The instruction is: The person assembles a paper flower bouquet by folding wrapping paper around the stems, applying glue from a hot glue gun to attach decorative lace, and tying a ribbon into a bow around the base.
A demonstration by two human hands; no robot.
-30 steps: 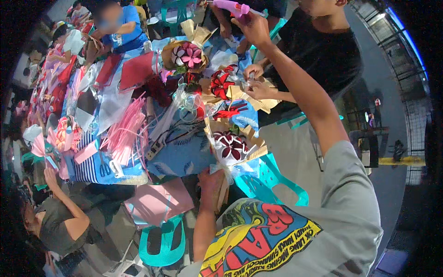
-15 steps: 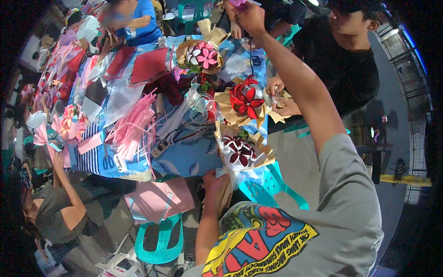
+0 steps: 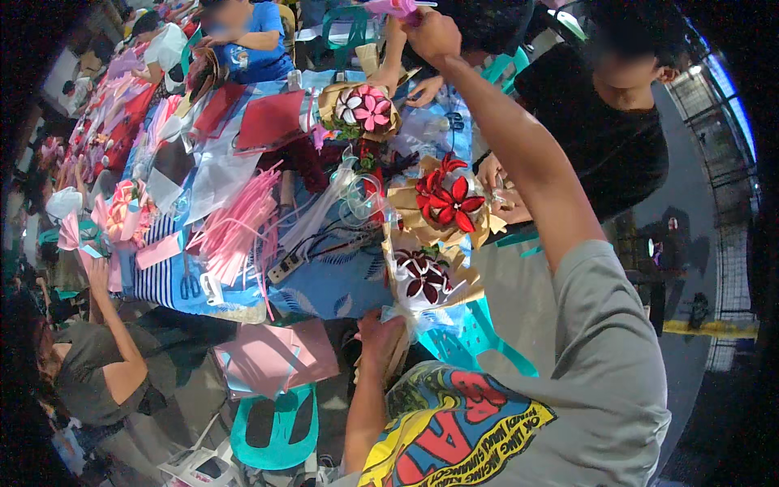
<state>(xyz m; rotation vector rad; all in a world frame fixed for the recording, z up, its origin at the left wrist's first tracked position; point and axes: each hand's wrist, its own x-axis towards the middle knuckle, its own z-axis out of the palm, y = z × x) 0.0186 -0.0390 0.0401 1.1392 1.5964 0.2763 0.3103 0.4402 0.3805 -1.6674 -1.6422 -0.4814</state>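
My left hand is closed round the wrapped lower end of a bouquet at the table's near edge. This bouquet has dark maroon petals edged in white, brown and white paper, and a pale ribbon at its neck. Stretched far out to the top of the view, my right hand grips what looks like a pink glue gun, partly cut off by the picture's edge. Between my hands lie a red-flowered bouquet in brown paper and, farther off, a pink-and-white one, with another person's hand at it.
Pink strips, clear ribbon, a power strip and red sheets cover the blue tablecloth. Pink sheets rest on a teal chair. A person in black works at the right; others sit around.
My right hand has shifted slightly left with the pink tool, showing more of it. Another person's hand has reached the pink-and-white bouquet. My left hand keeps its grip.
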